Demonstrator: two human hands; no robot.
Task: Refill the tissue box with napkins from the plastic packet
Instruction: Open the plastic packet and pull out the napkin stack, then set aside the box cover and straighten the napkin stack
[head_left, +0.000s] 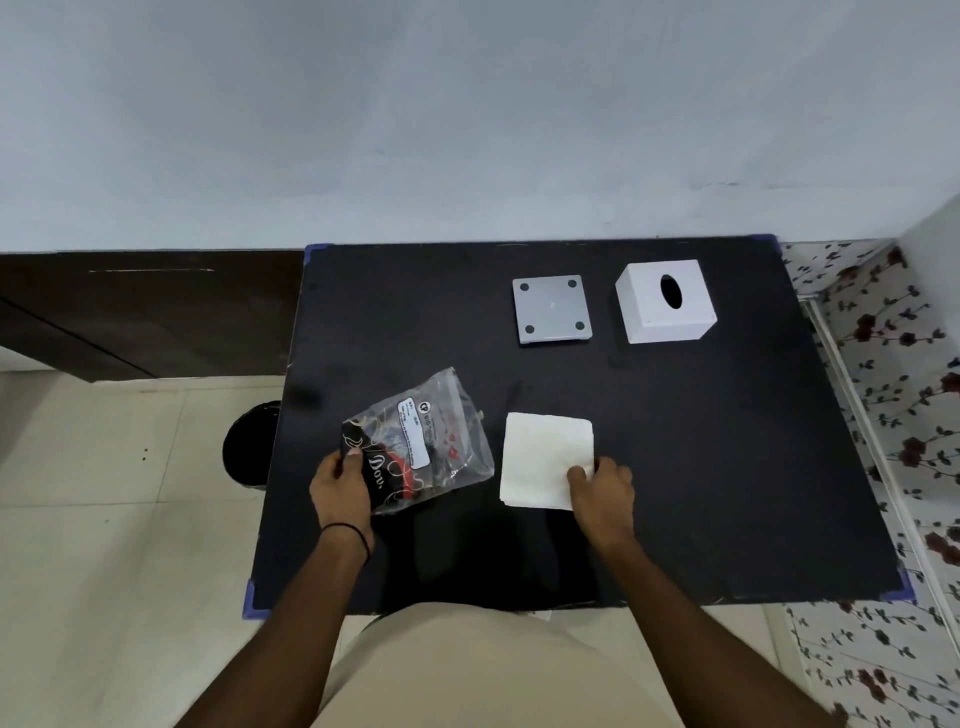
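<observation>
A white stack of napkins (540, 457) lies flat on the black table (727, 467), near its front middle. My right hand (602, 491) grips the stack's near right corner, thumb on top. To the left, my left hand (343, 486) pinches the near end of the clear plastic packet (421, 441), which looks emptied and carries dark printing and a white label. At the back right stands the white tissue box (667, 304) with a dark oval slot on top. Its grey square base plate (551, 309) lies apart beside it on the left.
A white wall runs behind the table. A dark round bin (249, 447) stands on the tiled floor at the table's left. A floral cloth (893, 415) covers the surface to the right. Blue corner guards mark the table's corners.
</observation>
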